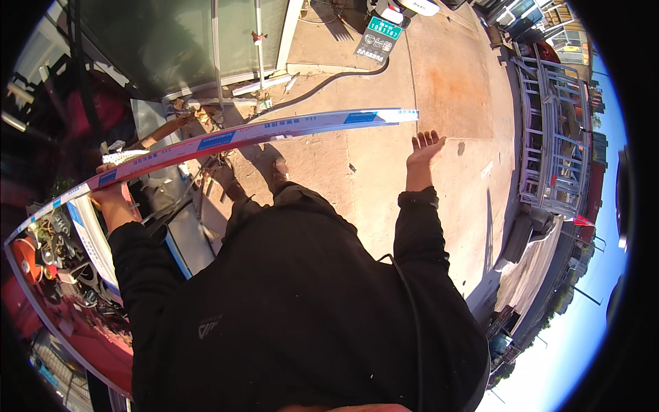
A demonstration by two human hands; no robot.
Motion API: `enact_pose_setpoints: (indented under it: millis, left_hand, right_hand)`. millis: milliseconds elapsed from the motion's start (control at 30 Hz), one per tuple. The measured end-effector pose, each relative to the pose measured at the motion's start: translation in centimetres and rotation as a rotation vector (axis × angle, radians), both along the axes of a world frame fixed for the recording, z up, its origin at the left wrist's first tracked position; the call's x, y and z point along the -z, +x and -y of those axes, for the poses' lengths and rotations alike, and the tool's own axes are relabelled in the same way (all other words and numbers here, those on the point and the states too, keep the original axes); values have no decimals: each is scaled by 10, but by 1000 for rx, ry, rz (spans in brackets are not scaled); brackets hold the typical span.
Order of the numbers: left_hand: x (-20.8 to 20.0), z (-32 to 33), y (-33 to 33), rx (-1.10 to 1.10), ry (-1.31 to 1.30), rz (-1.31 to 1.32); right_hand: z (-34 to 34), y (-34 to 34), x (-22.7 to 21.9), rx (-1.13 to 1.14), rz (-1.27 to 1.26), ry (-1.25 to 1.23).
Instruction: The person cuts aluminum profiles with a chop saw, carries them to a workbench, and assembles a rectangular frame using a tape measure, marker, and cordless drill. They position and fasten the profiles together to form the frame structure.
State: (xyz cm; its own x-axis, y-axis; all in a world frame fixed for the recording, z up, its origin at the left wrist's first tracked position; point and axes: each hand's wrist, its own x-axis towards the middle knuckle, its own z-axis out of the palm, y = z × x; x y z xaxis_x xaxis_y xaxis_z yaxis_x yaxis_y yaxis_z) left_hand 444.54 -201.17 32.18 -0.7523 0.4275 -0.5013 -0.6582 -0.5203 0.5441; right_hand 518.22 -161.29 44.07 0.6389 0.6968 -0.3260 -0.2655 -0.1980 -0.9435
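A long, thin profile strip (274, 128), wrapped in white and blue printed film, stretches across in front of me and looks bowed through the lens. On the left, my left hand (110, 194) grips it, fingers around its edge. The strip's free end is near the upper middle, above the concrete ground. Just beyond that end, to the right, my right hand (425, 149) is held out with its fingers apart, touching nothing. Both arms wear black sleeves.
Tools and discs clutter a red-sided bench or bin (65, 275) at left. A large glass panel (178, 41) leans at the back, with wood scraps below. A hose (329, 82) crosses the concrete near a scooter (388, 27). White metal frames (552, 137) stand stacked at right.
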Motion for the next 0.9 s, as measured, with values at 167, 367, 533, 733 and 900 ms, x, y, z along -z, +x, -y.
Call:
enact_pose_setpoints:
  millis: [167,367,533,733,900]
  left_hand:
    - [-28,-34,69,-142,105,3]
    - [-53,-99,166,-155,266,-41]
    - [-92,-104,171,-294,224,156]
    - [-88,-116,170,-400,110,196]
    - [-84,-118,170,-447,55,233]
  right_hand:
    - [15,-67,105,-400,-821,32]
    - [-7,-116,88,-597,-1392,302]
    - [-23,-97,61,-472,-1175,240]
    - [-32,-82,79,-473,-1131,237]
    - [-37,-79,88,-468,-1045,167]
